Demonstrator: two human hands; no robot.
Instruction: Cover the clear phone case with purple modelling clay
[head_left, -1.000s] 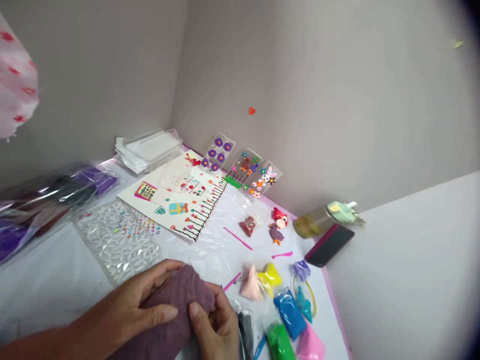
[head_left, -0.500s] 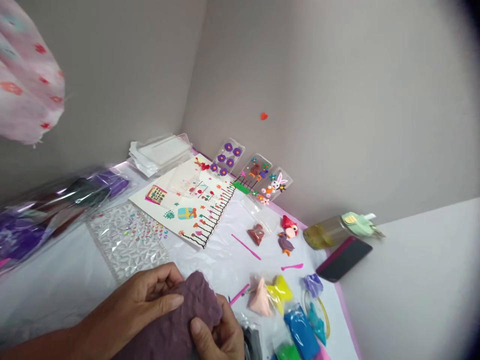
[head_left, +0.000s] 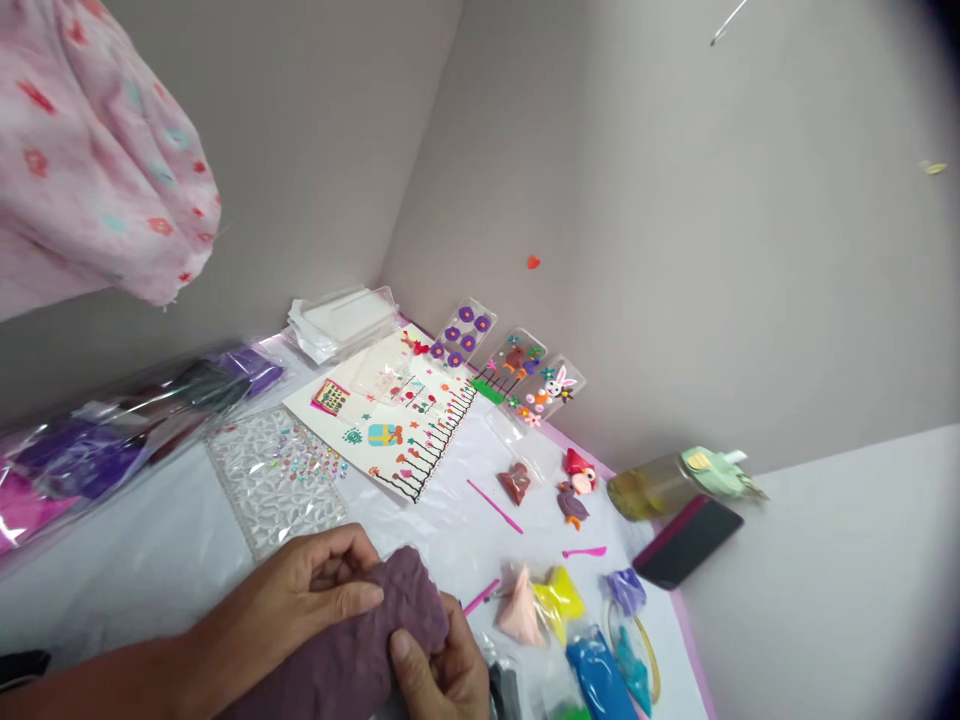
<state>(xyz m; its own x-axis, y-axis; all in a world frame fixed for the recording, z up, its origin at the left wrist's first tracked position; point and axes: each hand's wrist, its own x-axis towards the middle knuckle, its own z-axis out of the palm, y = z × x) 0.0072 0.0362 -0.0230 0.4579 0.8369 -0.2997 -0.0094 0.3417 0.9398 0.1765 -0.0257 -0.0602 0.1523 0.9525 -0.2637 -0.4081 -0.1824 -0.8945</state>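
Mostly a view shift: more of the pink patterned cloth [head_left: 112, 180] shows upper left, bench [head_left: 442, 525] items sit lower in frame. Grip on the dark purple clay [head_left: 322, 665] looks much as it was, so I read it as the same hold, slab under control

Left hand [head_left: 289, 600]: narrow, thumb on the clay's top face, index by its far edge, other fingertips partly hidden. Right hand [head_left: 450, 665]: thumb pressed on the face near the right edge, fingers curled behind, holding it. Clay lies between both hands, surface lumpy; near end runs out of frame, so can't tell where it stops

Edges: far end of the clay is ragged, just past both thumbs. Bench's lilac border [head_left: 694, 655] is well off to the right, grey wall [head_left: 637, 250] well beyond the fingers

Room: best gap is the pale strip ahead of the fingertips, short of the long pink stick [head_left: 495, 505]. Right side is tight: black packet [head_left: 504, 690] just beside the right hand, short pink tool [head_left: 481, 597] just past its fingers, peach packet [head_left: 521, 610] and yellow packet [head_left: 562, 595] beyond. Ahead of the left hand, clear faceted sheet [head_left: 274, 490] with loose gems [head_left: 322, 458] near its far right edge; a low sweep there could scatter them
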